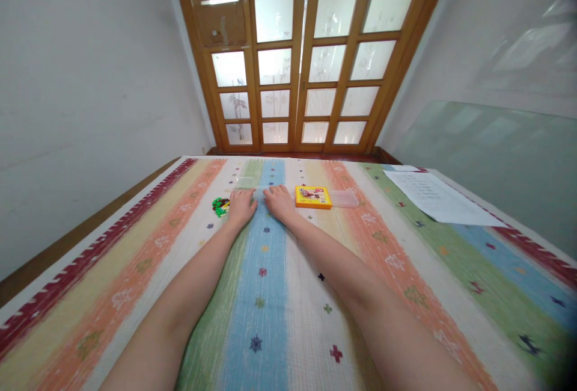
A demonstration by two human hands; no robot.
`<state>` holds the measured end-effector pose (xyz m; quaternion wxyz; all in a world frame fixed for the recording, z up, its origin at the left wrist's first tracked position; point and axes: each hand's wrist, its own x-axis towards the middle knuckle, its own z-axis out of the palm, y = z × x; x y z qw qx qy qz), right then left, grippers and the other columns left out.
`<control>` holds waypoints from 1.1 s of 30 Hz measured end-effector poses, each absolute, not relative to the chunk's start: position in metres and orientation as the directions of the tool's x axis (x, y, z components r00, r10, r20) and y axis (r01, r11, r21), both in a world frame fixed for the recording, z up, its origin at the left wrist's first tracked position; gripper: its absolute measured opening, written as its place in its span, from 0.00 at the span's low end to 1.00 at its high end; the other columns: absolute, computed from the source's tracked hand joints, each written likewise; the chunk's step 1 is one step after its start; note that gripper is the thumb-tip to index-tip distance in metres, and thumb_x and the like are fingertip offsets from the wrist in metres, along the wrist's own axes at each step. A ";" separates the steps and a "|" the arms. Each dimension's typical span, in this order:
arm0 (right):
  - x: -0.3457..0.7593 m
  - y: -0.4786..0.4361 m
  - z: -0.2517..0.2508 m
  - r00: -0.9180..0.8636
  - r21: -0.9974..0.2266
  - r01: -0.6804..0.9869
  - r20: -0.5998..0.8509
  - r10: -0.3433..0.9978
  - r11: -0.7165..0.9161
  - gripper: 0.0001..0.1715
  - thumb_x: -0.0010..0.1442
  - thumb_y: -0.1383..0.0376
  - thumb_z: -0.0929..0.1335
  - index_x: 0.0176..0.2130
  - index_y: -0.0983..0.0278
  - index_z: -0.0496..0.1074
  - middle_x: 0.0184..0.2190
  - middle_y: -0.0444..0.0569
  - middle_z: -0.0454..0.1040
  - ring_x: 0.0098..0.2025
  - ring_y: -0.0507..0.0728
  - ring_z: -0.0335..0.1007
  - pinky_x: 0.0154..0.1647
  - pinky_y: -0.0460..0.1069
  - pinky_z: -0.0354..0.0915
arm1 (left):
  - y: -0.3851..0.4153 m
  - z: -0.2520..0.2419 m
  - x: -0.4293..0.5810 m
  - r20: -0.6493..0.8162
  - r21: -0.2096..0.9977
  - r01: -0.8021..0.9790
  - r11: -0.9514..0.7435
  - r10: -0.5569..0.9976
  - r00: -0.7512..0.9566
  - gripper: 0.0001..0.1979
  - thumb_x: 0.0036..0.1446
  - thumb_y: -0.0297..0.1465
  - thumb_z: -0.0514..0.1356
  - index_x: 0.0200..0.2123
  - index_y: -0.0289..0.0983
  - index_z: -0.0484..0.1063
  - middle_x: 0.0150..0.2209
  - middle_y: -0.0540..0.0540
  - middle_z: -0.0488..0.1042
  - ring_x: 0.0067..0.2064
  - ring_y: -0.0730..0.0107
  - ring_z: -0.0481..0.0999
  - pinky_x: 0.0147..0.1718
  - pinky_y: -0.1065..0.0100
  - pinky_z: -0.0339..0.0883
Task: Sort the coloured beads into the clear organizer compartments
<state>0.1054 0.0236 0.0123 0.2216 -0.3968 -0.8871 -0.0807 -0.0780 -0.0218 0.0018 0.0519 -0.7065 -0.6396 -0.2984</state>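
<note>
My left hand [242,206] and my right hand [278,202] are close together over the blue and green stripes of the tablecloth. Between them shows a clear plastic piece [260,195], its outline hard to make out. The fingers of both hands bend over it, with the thumbs turned inward. Just left of my left hand lies a small heap of green, brown and yellow pieces [220,207], partly covered by the fingers. To the right of my right hand, a yellow box [313,197] with a printed picture lies flat.
A translucent plastic tray [345,199] lies against the yellow box's right side. Behind my left hand is a faint clear plastic shape [245,182]. A printed paper sheet [439,198] rests on the striped tablecloth [261,319] at the right. Wooden glazed doors [300,78] stand beyond.
</note>
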 end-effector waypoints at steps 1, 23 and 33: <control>0.105 0.024 0.013 -0.600 -0.008 0.738 0.448 0.662 0.675 0.12 0.72 0.67 0.65 0.50 0.63 0.76 0.47 0.60 0.78 0.54 0.65 0.70 0.66 0.61 0.55 | -0.021 0.002 -0.077 0.486 0.313 0.934 -0.175 0.874 0.001 0.22 0.62 0.32 0.61 0.60 0.39 0.74 0.51 0.36 0.80 0.57 0.45 0.74 0.65 0.42 0.53; 0.109 0.026 0.018 -0.540 -0.086 0.762 0.463 0.703 0.642 0.15 0.75 0.63 0.62 0.53 0.62 0.75 0.47 0.59 0.79 0.52 0.65 0.71 0.56 0.56 0.62 | -0.020 0.005 -0.066 0.452 0.349 0.930 -0.113 0.890 -0.061 0.36 0.59 0.33 0.65 0.69 0.36 0.62 0.47 0.35 0.81 0.55 0.42 0.76 0.68 0.39 0.46; 0.113 0.063 0.043 -0.418 -0.326 0.778 0.371 0.829 0.538 0.21 0.75 0.51 0.62 0.52 0.59 0.78 0.47 0.51 0.83 0.50 0.61 0.77 0.50 0.50 0.64 | -0.032 0.011 -0.063 0.414 0.239 0.964 -0.118 0.910 0.008 0.12 0.68 0.38 0.57 0.47 0.42 0.79 0.48 0.39 0.81 0.56 0.49 0.75 0.70 0.41 0.41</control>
